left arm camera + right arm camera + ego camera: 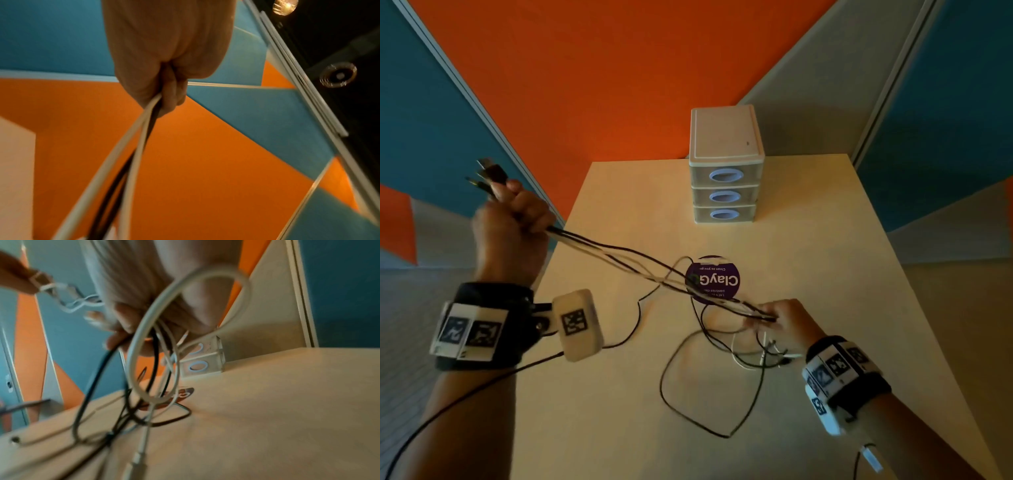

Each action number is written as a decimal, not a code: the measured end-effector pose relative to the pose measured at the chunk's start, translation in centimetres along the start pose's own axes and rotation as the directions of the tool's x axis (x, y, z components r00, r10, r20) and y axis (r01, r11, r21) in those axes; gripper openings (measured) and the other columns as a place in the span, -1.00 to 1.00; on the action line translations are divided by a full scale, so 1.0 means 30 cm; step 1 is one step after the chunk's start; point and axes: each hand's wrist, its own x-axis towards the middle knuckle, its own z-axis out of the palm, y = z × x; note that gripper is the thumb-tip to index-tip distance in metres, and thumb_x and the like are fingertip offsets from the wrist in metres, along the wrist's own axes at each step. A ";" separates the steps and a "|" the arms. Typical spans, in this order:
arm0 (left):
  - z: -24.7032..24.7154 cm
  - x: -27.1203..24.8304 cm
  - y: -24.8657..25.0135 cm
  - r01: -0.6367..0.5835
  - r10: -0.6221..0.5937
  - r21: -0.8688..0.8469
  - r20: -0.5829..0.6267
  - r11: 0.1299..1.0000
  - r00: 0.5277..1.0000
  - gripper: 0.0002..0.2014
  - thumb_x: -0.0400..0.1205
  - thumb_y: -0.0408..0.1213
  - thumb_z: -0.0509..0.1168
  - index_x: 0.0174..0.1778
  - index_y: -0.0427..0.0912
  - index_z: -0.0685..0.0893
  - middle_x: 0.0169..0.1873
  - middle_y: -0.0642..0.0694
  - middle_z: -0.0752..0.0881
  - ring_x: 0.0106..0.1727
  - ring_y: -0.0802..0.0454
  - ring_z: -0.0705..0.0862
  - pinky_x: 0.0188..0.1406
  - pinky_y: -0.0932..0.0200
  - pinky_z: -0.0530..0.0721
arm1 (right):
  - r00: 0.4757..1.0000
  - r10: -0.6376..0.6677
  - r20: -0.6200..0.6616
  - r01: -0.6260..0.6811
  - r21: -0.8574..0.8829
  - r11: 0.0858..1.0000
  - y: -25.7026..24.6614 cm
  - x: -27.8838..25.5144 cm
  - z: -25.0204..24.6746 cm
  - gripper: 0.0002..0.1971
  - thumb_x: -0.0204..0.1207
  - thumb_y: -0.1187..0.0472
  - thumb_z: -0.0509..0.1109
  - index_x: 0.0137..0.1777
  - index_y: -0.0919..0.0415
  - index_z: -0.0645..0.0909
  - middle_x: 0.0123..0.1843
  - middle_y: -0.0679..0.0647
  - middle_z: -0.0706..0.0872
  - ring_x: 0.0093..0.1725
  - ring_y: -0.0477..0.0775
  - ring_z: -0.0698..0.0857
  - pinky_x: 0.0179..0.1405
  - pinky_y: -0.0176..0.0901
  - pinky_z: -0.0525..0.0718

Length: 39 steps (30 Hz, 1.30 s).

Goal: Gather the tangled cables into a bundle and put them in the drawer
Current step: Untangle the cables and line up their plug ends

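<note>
Cables (619, 255), black + white, stretched taut in a diagonal run between both hands, above tabletop (808, 260). Left hand (512, 222) raised high, off table's left edge, fist clamped round one end of the bunch; plug ends (489, 174) sticking up out of the top of the fist. Left wrist view: fingers curled tight, two white leads (131, 138) + a black one between them running down out of the grip. Right hand (789, 318) low, near table surface, fingers pinched together on the other end of the taut run. Right wrist view: fingers curled over several strands, a white loop (205, 288) arcing in front of the hand, black cable dropping to the table; blurred, exact count of strands can't tell. Rest of the slack lying loose on table: large black loop (688, 394) toward near edge, small tangle of white lead + jack plugs (770, 354) just beside right hand. Round purple sticker/disc (717, 270) on table under the crossing strands. Drawer unit (726, 164), 3 tiers, pale w/ oval blue-rimmed handles, at far edge of table, well apart from hands; all 3 drawers closed. Wrist-mounted cam box (578, 325) on left wrist, black lead trailing off it toward near-left.
</note>
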 end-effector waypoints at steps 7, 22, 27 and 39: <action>-0.101 0.064 -0.036 -0.013 0.055 0.243 -0.167 0.970 0.984 -0.62 0.75 -0.29 -0.15 -0.38 -0.03 0.37 -0.76 0.16 0.33 -0.72 0.26 0.22 -0.74 0.36 0.11 | 0.996 -0.010 0.093 -0.035 0.475 0.879 0.022 -0.021 -0.049 -0.63 0.41 -0.12 0.37 -0.50 0.08 0.55 -0.59 -0.04 0.57 -0.51 -0.16 0.53 -0.11 -0.17 0.59; -0.111 0.055 0.067 -0.129 0.155 0.148 -0.175 0.980 0.972 -0.60 0.78 -0.26 -0.14 -0.41 0.01 0.32 -0.79 0.11 0.33 -0.76 0.24 0.21 -0.79 0.40 0.08 | 0.973 -0.052 -0.223 -0.088 -0.573 0.815 0.133 0.023 -0.027 -0.56 0.29 -0.13 0.48 0.04 0.16 0.73 -0.17 0.19 0.78 -0.02 0.32 0.69 0.15 0.05 0.47; 0.046 -0.043 -0.119 -0.034 0.059 0.161 -0.155 0.986 0.986 -0.62 0.79 -0.23 -0.13 -0.36 -0.06 0.35 -0.77 0.17 0.34 -0.74 0.28 0.21 -0.78 0.38 0.14 | 0.946 0.289 0.148 -0.112 -0.689 0.716 0.031 0.030 -0.010 0.46 0.06 -0.29 0.56 0.47 0.09 -0.65 0.60 0.18 -0.52 0.60 0.23 -0.45 0.37 0.37 -0.58; 0.201 -0.135 -0.255 0.106 -0.106 -0.014 -0.040 0.994 0.994 -0.61 0.80 -0.27 -0.19 -0.33 -0.12 0.35 -0.71 0.16 0.29 -0.72 0.24 0.17 -0.78 0.37 0.16 | 0.931 -0.265 0.249 0.191 0.287 0.939 -0.479 0.005 0.032 -0.24 0.45 -0.18 0.30 0.60 -0.10 0.08 0.62 -0.01 0.30 0.59 -0.06 0.27 0.57 -0.07 0.24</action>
